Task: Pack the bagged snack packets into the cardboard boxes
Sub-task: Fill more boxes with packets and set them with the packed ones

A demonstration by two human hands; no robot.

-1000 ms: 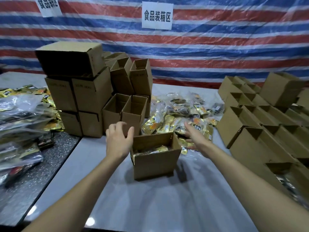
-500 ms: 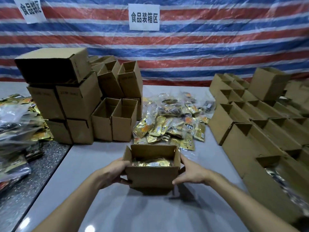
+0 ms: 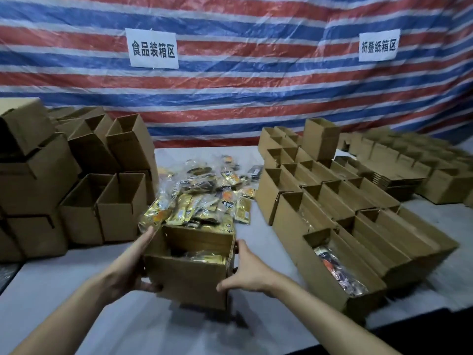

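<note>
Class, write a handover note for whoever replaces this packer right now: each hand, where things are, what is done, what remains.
Left hand: grip on the held box's left side.
Right hand: grip on its right side.
Held box: between both hands, gold packets inside, apparently off the table.
Packet pile: on the table just behind it.
Done: this box and the nearest right-row box hold packets.
Left: pack the pile; open boxes at left look empty.
</note>
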